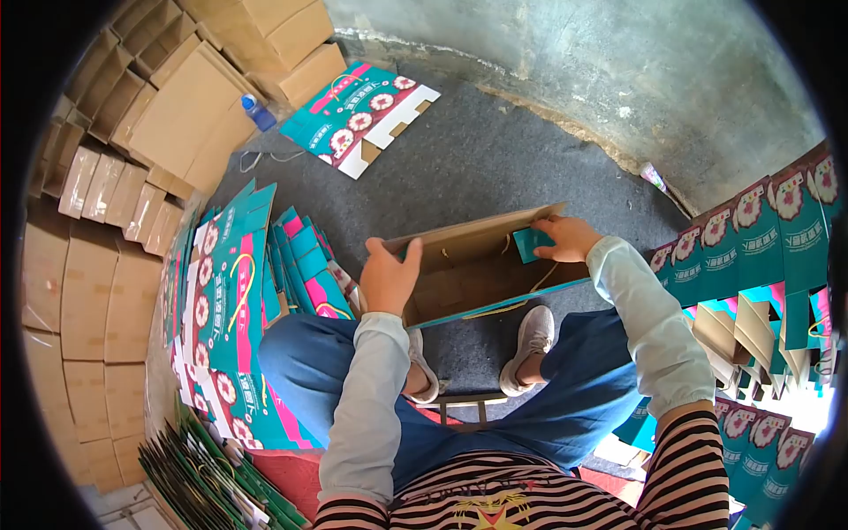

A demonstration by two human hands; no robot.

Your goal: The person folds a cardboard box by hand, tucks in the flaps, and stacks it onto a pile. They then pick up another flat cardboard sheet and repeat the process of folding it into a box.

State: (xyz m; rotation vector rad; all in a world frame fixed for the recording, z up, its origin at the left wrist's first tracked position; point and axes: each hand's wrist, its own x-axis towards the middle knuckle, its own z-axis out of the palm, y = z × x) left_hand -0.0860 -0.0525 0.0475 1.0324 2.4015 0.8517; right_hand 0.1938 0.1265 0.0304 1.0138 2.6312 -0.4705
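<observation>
Between my hands, above the floor and in front of my shoes, is an open-topped cardboard carry box [459,292]. Its inside is plain brown, its outside teal, and yellow cord handles hang at its long sides. My left hand [391,276] grips the left end, thumb and fingers over the upper edge. At the right end my right hand [568,239] pinches the rim beside a small teal flap [533,245] that is folded inward. The bottom of the box is partly in shadow.
Flat printed carry boxes [231,291] lean in a stack at my left. One flat printed sheet [358,115] lies on the dark floor mat [495,168] near a blue bottle [258,113]. Brown cartons [84,300] line the left; assembled teal boxes [760,230] are piled at the right.
</observation>
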